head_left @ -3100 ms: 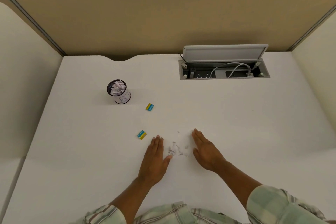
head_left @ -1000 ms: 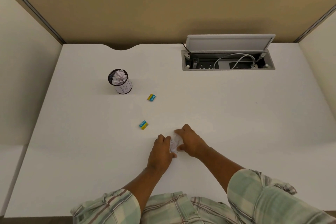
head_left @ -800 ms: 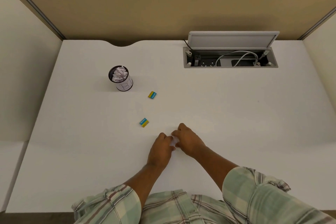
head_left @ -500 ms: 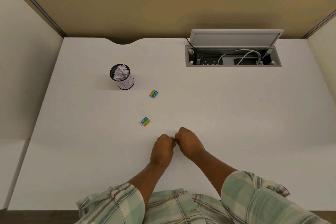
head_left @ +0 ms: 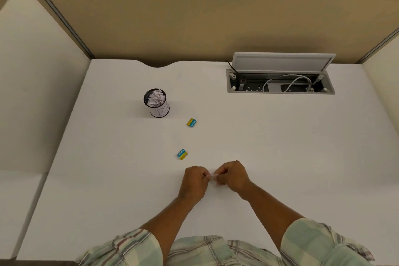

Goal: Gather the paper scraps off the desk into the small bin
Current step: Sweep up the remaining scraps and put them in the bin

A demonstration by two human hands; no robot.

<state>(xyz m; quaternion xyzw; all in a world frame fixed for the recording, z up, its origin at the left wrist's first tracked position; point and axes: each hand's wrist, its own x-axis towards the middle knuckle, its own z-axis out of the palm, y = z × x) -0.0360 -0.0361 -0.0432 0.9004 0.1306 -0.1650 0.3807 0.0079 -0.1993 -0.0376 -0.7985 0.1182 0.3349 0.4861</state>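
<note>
My left hand (head_left: 194, 181) and my right hand (head_left: 232, 176) are closed side by side on the near middle of the white desk (head_left: 280, 147). Between their fingertips a small bunch of white paper scraps (head_left: 212, 176) shows; most of it is hidden inside the fingers. The small bin (head_left: 157, 103), a black-rimmed cup with a white label, stands upright at the far left of the hands, well apart from them, filled with crumpled white paper.
Two small blue-and-yellow boxes lie between bin and hands, one (head_left: 191, 122) right of the bin, one (head_left: 182, 154) just beyond my left hand. An open cable hatch (head_left: 280, 82) with its lid up sits at the back right. Partition walls enclose the desk.
My flat hands swept the loose scraps together, then closed over them. The pile no longer lies spread on the desk; only a bit shows between the fingertips.
</note>
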